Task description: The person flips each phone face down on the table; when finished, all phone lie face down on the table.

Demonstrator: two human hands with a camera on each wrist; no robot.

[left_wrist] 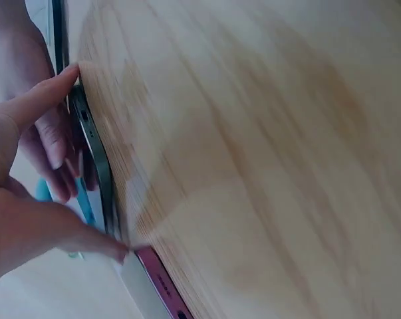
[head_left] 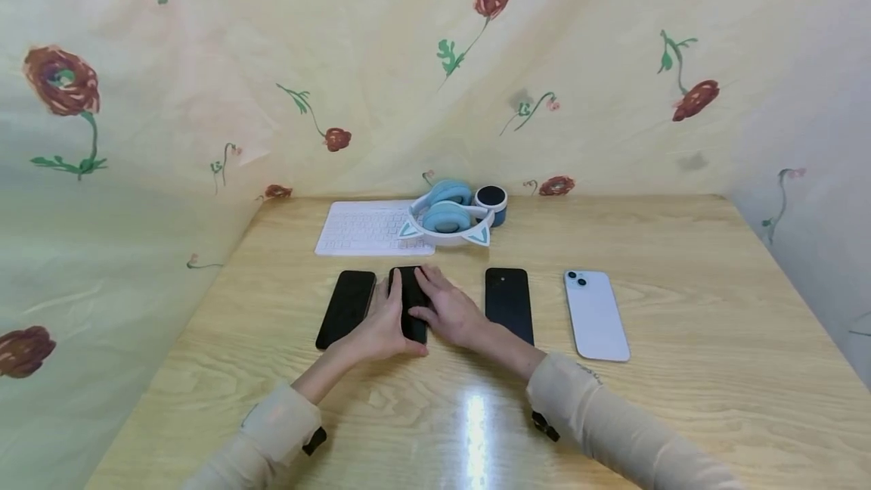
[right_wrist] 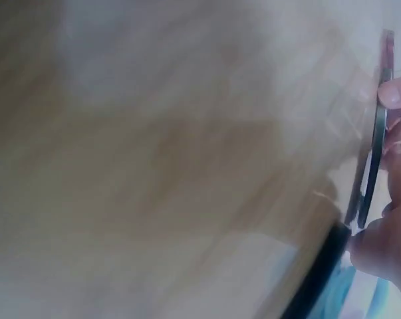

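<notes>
Both hands grip the phone (head_left: pixel 410 293) by its edges: the left hand (head_left: pixel 381 327) has its thumb near the lower edge and fingers along the left side; the right hand (head_left: pixel 452 312) sets fingers at the upper right. The wrist views are blurred, so whether the phone lies flat or slightly raised is hard to say. Even pressure from both sides and small, slow shifts should stop it twisting. Just left of the grip, the left phone (head_left: pixel 345 310) could get nudged. To the right, the forearm (head_left: pixel 509 348) hides the lower end of the dark phone (head_left: pixel 509 297); keep it high there. Farther right lies the white phone (head_left: pixel 597 316). Beyond the grip are the keyboard (head_left: pixel 364 229), headphones (head_left: pixel 447 218) and canister (head_left: pixel 491 197), none blocking the hands.
</notes>
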